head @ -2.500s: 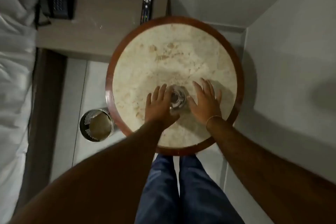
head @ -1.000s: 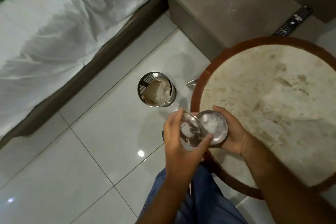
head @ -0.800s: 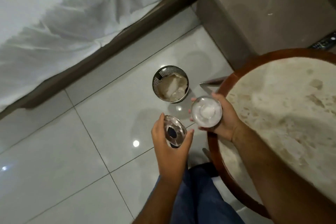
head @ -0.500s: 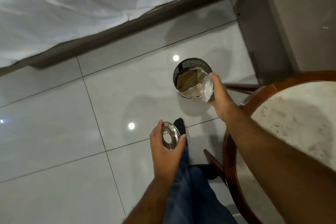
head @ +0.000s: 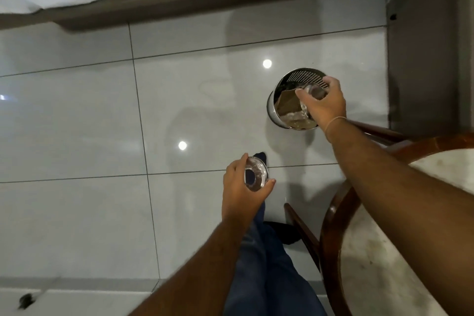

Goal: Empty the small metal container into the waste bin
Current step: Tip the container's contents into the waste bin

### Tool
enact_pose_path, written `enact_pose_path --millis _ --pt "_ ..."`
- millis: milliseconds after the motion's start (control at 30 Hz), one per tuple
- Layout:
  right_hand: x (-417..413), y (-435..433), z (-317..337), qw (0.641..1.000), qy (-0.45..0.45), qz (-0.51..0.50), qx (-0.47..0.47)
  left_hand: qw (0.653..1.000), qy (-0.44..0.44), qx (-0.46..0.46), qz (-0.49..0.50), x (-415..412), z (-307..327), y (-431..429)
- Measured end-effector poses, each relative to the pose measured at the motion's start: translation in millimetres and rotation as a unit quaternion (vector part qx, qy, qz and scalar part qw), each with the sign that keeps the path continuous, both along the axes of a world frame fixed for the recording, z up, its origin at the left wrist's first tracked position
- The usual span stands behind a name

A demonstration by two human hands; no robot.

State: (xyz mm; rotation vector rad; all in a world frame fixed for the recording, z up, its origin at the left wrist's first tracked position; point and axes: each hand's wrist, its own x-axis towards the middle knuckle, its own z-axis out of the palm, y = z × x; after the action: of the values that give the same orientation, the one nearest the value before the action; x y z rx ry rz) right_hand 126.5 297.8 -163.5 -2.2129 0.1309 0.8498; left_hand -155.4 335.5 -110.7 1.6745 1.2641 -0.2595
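The right hand [head: 324, 105] is gripping the small metal container [head: 311, 100] directly over the open waste bin [head: 275, 108], tipping it on its side so its mouth is facing left and down into the bin. The left hand [head: 242, 191] is pinching a ring-shaped metal lid [head: 255, 174], well apart, above the tiled floor [head: 89, 123]. The round table [head: 331, 213] is standing just right of the bin.

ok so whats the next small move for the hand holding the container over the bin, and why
Probably a short shake or tap in place. The right hand holds the small metal container tipped on its side above the open waste bin, so the mouth is placed right. Whether it has emptied is hidden. The left hand only holds the ring lid aside.
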Motion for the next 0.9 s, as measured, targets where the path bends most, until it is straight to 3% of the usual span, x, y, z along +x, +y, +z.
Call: enact_pose_path --millis 267,900 --pt "-12.6 3.5 -7.2 0.992 -0.07 0.097 -0.044 1.0 -0.004 0.002 -0.006 3.0 -14.6 3.0" --pt "-24.5 12.8 1.6 0.967 -0.218 0.119 -0.061 0.999 0.021 -0.009 -0.043 4.0 -29.1 10.4"
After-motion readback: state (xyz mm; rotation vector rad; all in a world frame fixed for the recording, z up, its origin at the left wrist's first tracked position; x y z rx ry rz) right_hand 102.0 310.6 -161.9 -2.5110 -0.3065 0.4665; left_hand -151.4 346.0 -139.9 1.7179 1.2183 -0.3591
